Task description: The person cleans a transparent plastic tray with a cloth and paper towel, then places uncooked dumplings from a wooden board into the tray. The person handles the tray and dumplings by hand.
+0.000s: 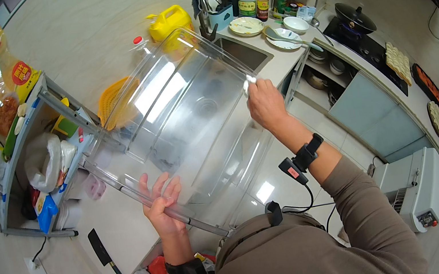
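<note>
A large clear plastic drawer-like box (202, 109) is held tilted in front of my body, and the counter shows through it. My left hand (164, 203) grips its near lower edge, with the thumb on one side and the fingers seen behind the plastic. At the upper right rim, my right hand (265, 101) pinches a crumpled white cloth or tissue (249, 82) against the edge. Behind the box's top corner stands a yellow oil jug (170, 23), and a yellow plastic basket (115, 100) shows at its left side.
A cleaver (101, 252) lies on the counter at lower left, beside a loaded shelf rack (42, 92). The sink (242, 52) and plates (247, 26) are at the back. On the right, a lidded pan (354, 18) sits over a lit burner. A grey-white appliance (415, 187) stands lower right.
</note>
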The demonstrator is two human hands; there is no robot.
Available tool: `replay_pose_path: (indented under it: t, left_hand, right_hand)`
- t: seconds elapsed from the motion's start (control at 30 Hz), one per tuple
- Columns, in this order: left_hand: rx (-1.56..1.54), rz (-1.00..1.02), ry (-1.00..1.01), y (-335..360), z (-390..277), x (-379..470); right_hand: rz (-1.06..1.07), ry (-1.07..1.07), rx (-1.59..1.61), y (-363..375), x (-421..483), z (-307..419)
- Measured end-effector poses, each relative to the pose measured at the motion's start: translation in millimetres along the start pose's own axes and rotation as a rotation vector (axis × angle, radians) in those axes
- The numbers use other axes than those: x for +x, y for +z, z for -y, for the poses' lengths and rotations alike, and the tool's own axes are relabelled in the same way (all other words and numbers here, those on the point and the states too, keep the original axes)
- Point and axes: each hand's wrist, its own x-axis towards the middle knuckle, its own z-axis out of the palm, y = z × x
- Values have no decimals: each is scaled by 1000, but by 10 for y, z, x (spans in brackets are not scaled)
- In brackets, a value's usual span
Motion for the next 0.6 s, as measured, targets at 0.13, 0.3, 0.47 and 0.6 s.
replay_pose_path:
  t: [0.13,0.3,0.47,0.6]
  left_hand:
    - [12,1,22,14,-19,28]
    - [-3,15,45,71,13,53]
    - [-14,-48,39,113,35,94]
    - [2,-82,20,100,66,133]
  right_hand:
    - [12,-22,294,-89,-168,375]
    - [-19,-166,476,-111,-219,794]
    - [95,-386,681,-234,-402,1146]
    - [251,-487,815,-415,-555,1330]
